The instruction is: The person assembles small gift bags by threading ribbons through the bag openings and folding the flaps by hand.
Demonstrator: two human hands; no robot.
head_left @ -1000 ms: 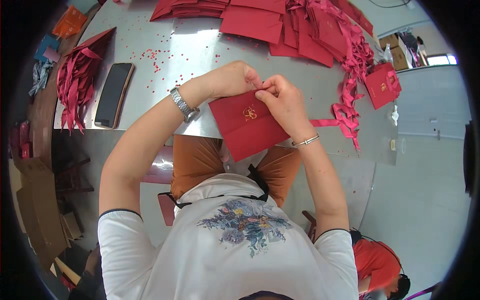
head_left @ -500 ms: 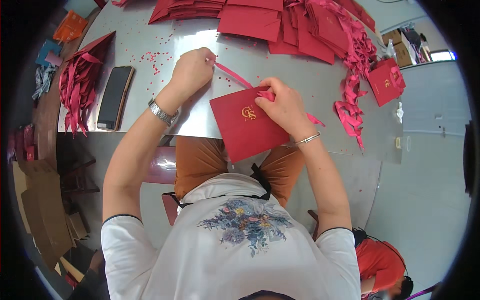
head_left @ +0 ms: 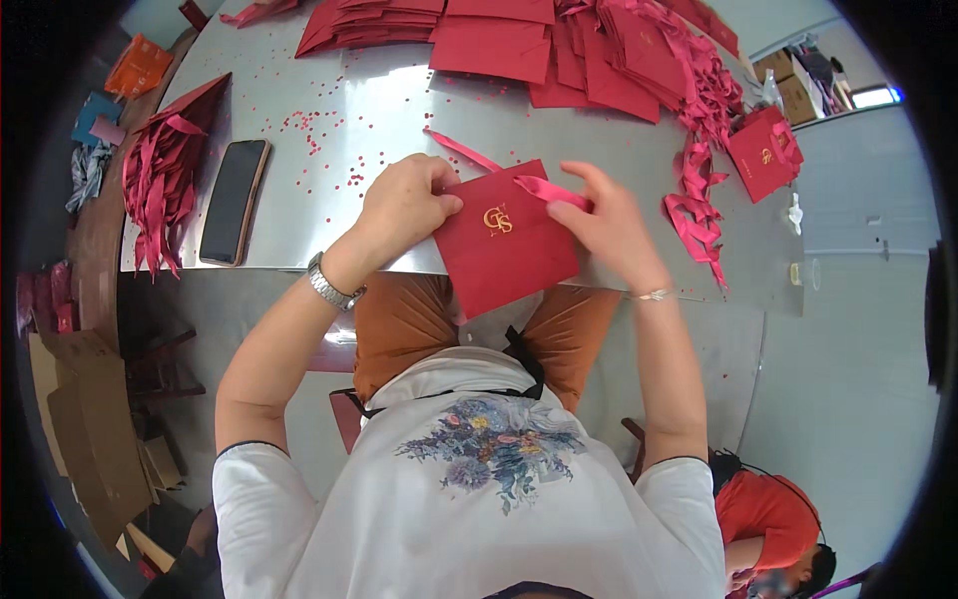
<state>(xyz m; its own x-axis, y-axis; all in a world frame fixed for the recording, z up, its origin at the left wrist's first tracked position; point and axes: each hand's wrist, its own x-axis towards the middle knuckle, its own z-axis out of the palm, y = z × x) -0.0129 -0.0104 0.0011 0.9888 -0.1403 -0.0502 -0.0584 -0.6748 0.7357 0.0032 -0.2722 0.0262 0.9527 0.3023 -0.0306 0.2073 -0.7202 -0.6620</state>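
A small red paper gift bag (head_left: 509,255) with a gold emblem is held tilted over the table's near edge. My left hand (head_left: 404,205) is closed on its upper left edge, thumb on the front face. Pink ribbon (head_left: 461,148) runs from behind the bag's top toward the far left, its end free on the table. Another stretch of ribbon (head_left: 544,188) comes through the bag's upper front into my right hand (head_left: 614,225). There the thumb presses on the ribbon while the index finger is stretched out; the other fingers are partly hidden and slightly blurred.
Red bags (head_left: 489,45) lie stacked along the table's far side, with tangled ribbon (head_left: 704,115) at their right. A finished-looking bag (head_left: 763,155) lies far right. At left are a ribboned bag pile (head_left: 165,180) and a phone (head_left: 235,200). Another person (head_left: 768,519) in red is behind right.
My left hand has let go of the ribbon's far end and moved nearer, onto the bag's left edge. My right hand has shifted right off the bag's top, drawing ribbon with it.
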